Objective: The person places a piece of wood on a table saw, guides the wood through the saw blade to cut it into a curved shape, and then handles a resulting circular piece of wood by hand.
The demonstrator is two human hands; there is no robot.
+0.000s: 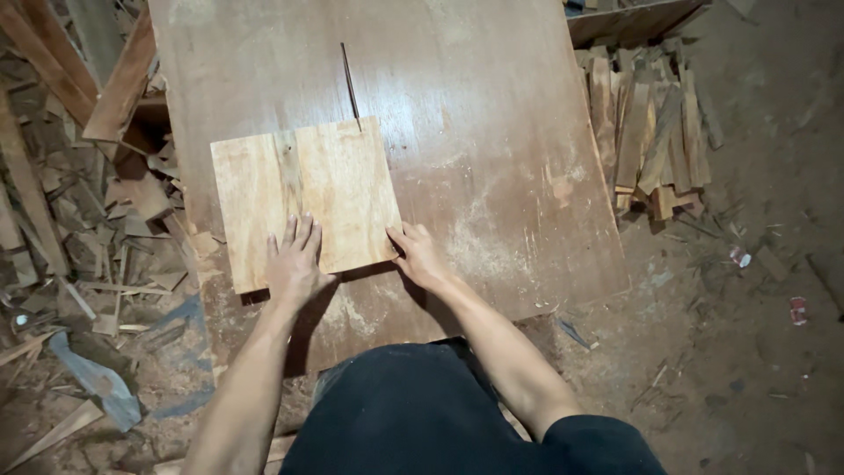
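A pale, roughly square wooden panel (303, 198) lies flat on a large reddish-brown plywood table (492, 132), toward the table's left half. The panel looks made of two or three boards joined side by side, with a darker knot streak near its upper middle. Its far edge touches the near end of a thin dark saw slot (350, 84) cut into the table, which runs away from the panel toward the table's far edge.

The left hand (294, 259) rests palm-down on the panel's near edge, fingers spread flat on the wood; it presses rather than grips, with nothing clamped. The right hand (419, 258) sits at the panel's near right corner, fingertips against the right edge and thumb side on the table; the fingers are loosely apart, closed on nothing.

Pale sawdust is smeared over the table to the right of the panel. Beyond the table's right edge, a heap of short wooden offcuts (655, 141) lies on the dirt floor. Left of the panel, past the table's left edge, a jumble of scrap wood and splinters (79, 220) covers the ground.
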